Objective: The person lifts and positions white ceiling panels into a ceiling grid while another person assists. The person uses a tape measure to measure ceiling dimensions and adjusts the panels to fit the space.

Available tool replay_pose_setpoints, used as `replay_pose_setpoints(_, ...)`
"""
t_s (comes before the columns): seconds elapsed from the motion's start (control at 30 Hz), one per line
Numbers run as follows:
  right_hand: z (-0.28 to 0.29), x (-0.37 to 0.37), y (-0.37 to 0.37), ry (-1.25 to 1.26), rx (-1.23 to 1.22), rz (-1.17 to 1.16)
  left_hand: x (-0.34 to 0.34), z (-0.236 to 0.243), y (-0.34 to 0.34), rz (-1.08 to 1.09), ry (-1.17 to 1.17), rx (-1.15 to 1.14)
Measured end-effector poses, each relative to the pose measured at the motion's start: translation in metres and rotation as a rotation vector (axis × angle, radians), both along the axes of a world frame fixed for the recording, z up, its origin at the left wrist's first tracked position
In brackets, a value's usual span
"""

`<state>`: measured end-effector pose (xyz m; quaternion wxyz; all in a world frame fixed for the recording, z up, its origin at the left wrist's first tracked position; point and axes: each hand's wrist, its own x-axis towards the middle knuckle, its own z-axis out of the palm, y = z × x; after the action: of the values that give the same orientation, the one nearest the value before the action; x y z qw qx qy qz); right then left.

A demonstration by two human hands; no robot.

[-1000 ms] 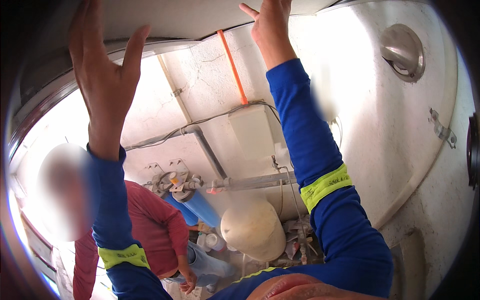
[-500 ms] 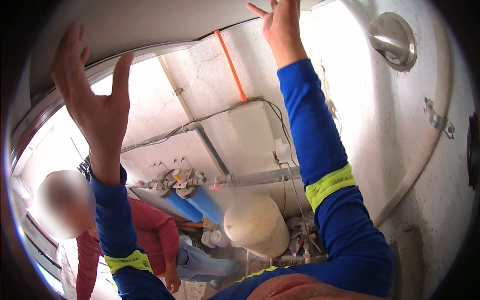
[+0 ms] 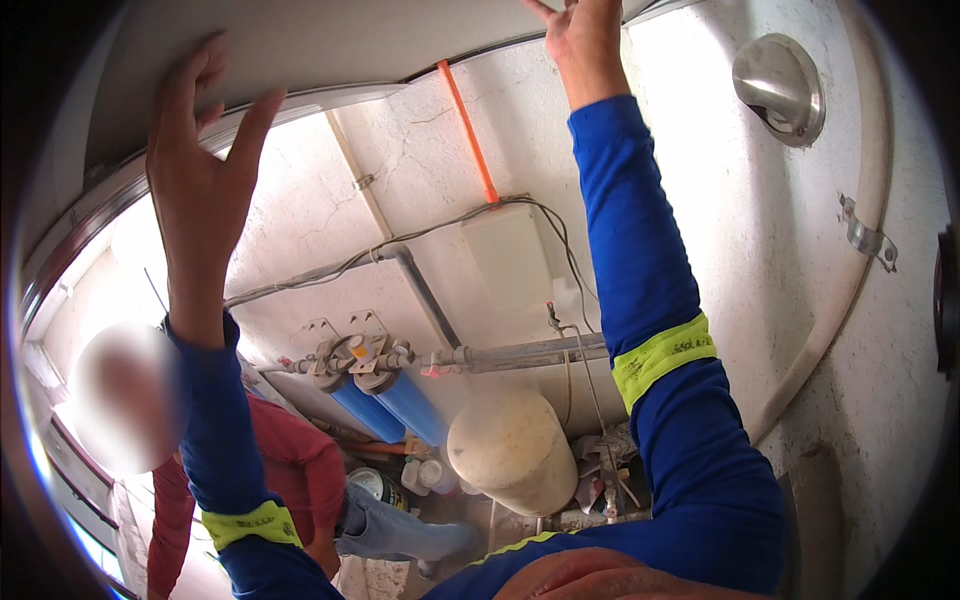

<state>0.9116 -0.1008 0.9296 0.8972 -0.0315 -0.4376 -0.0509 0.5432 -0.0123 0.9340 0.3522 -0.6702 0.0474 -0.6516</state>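
Overhead, a pale flat ceiling panel (image 3: 330,45), long axis running from nine to two o'clock, plain and off-white with a dark lower edge. Left hand (image 3: 205,170) pressed flat beneath it at ten o'clock, fingers spread, gripping nothing; right hand (image 3: 580,35) at twelve o'clock, seemingly touching the edge, fingers cropped, grip unclear. Below, blue filter housings (image 3: 385,405) and a cream tank (image 3: 510,450).

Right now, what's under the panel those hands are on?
Below the flat grey panel, under left hand and right hand: blue filter housings, grey pipes, cream tank. The panel's top side is hidden.
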Motion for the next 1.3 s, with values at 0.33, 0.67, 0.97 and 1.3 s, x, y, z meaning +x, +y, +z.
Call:
replay_pose_setpoints(0.33, -0.012, -0.004, 0.003, -0.018, 0.050, -0.053, -0.006, 0.006, -0.002, 0.056, 0.051, -0.092)
replay_pose_setpoints(0.67, -0.013, -0.007, -0.009, -0.205, -0.053, -0.740, -0.004, 0.032, -0.008, 0.002, -0.037, -0.075)
replay_pose_setpoints(0.97, -0.031, -0.018, -0.004, -0.037, -0.094, -0.099, -0.002, 0.013, -0.015, -0.003, -0.035, -0.077)
replay_pose_setpoints(1.3, 0.012, -0.006, 0.011, -0.154, -0.089, -0.049, -0.003, 0.057, 0.009, 0.151, 0.037, 0.106)
